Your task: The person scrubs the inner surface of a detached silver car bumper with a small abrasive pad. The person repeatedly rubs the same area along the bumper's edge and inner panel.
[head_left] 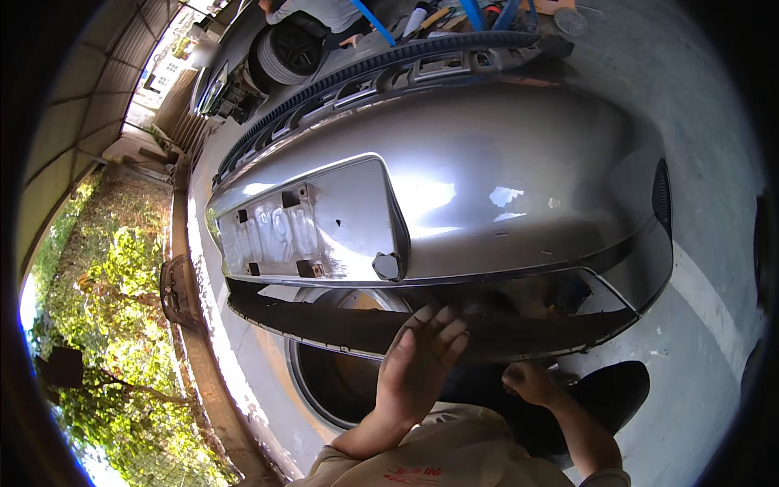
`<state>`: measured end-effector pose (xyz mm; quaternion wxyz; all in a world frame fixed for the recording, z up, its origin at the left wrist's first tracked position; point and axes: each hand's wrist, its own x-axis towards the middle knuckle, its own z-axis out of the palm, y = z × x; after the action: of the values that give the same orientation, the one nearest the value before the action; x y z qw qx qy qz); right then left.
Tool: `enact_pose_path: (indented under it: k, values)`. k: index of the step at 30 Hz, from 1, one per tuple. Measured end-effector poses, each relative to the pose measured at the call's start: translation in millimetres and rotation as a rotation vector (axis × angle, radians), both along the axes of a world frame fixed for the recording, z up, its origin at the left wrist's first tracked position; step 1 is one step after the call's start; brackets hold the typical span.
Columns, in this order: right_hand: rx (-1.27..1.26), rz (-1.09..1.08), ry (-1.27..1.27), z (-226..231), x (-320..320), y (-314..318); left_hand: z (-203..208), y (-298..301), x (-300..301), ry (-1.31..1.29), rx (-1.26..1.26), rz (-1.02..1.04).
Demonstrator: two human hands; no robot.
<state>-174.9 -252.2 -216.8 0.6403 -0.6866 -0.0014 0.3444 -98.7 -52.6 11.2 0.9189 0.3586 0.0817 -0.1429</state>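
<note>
A large silver-grey car bumper (519, 178) spans the middle, with a recessed number-plate area (304, 227) at its left. Along its near side runs a dark lower strip (535, 331), with a gap between strip and painted shell. In front of the strip, my left hand (420, 361) is raised, its fingers stretched and its palm bare; I cannot tell whether the fingertips touch the strip. My right hand (531, 383) is closed, fingers curled, just below the strip near my dark-clad leg (613, 398). Whatever it may hold is hidden.
A tire (324, 390) lies under the bumper's near left. At the far side are a mounted wheel (290, 50), a crouching person (320, 16), blue stand legs (475, 12) and scattered tools. A low wall (215, 390) and greenery border the left.
</note>
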Motion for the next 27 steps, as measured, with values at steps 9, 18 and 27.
enact_pose_path:
  k: [9, 18, 27]
  values:
    - [-0.258, 0.005, -0.148, 42, -13, -19, -3, -15, 1, -0.293, 0.37, -0.23]
    - [-0.322, 0.002, -0.673, 37, 19, 23, -11, 63, 32, 0.003, -0.001, 0.054]
    - [-0.544, 0.403, -0.465, 45, -3, 36, 10, 77, 28, -0.003, 0.136, -0.205]
